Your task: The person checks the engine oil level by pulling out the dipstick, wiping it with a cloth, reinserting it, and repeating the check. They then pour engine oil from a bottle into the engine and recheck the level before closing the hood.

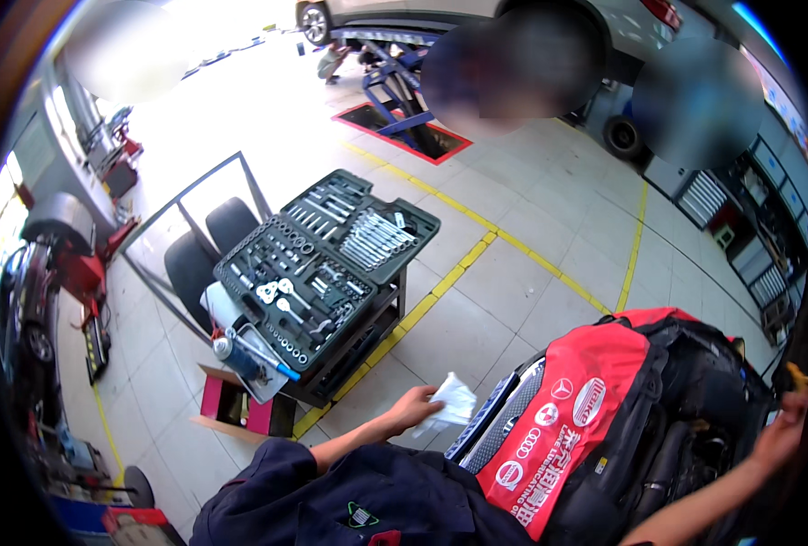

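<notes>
My left hand (412, 409) is closed on a crumpled white paper wipe (452, 403), held out in front of the car's nose. At the far right my right hand (780, 428) is raised beside the engine bay (668, 455). Its fingers are closed on a small yellow-orange piece (799, 377); what that belongs to is lost in the dark rim. A red fender cover (563, 400) with white printing lies over the front edge of the car between my hands. Black hoses and covers show in the engine bay.
An open socket set case (322, 259) rests on a wheeled cart at the left, with a spray can (235, 355) beside it. Below stands a cardboard box (231, 400). Farther off, a car (404, 11) is raised on a scissor lift (399, 91) over a red-edged pit.
</notes>
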Tool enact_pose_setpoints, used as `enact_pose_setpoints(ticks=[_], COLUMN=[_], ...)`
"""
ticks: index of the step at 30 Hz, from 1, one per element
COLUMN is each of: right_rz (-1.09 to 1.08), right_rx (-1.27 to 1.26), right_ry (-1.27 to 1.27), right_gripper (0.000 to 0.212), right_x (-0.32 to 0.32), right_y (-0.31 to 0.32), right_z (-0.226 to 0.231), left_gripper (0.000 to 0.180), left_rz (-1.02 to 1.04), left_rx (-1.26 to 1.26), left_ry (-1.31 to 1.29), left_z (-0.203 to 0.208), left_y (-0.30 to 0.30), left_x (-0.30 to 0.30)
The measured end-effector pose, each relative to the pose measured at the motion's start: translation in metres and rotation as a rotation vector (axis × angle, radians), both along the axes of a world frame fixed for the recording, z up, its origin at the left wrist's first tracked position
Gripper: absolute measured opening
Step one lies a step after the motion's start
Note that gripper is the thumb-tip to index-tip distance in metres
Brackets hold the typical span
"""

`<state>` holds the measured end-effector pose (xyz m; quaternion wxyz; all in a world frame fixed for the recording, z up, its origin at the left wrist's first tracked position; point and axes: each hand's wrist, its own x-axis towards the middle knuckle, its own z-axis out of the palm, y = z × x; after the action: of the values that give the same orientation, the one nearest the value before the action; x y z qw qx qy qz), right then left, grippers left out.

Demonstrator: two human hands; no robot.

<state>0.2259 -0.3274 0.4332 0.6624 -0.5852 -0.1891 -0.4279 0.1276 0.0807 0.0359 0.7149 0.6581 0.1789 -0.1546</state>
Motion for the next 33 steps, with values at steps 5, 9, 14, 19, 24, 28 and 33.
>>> enact_pose_setpoints(ticks=[5,9,14,19,24,28,33], right_rz=[0.825,1.063,1.141,1.173,1.27,1.241,1.183], right_rx=[0.663,0.943,0.929,1.008,1.073,1.253,1.426], right_ry=[0.499,0.859,1.081,1.132,1.227,1.271,1.231], right_gripper=[0.026,0.025,0.027,0.026,0.026,0.023,0.023], right_x=[0.048,0.0,-0.037,-0.056,-0.065,-0.057,-0.037], right_y=[0.151,0.233,0.249,0.24,0.231,0.211,0.15], right_z=[-0.173,-0.258,-0.298,-0.316,-0.331,-0.357,-0.396], left_gripper=[0.033,0.03,0.041,0.03,0.021,0.023,0.02], left_rz=[0.031,0.307,0.286,0.17,0.376,0.582,0.808], left_rx=[-0.052,-0.5,-0.939,-1.088,-0.753,-0.604,-0.489], left_ry=[-0.228,-0.506,-0.442,-0.549,-0.41,-0.459,-0.57], left_z=[0.082,0.106,0.101,0.072,0.061,0.055,0.082], left_y=[-0.016,-0.029,0.003,-0.009,-0.032,-0.001,0.073], left_x=[0.035,0.05,0.016,-0.002,0.001,0.0,-0.022])
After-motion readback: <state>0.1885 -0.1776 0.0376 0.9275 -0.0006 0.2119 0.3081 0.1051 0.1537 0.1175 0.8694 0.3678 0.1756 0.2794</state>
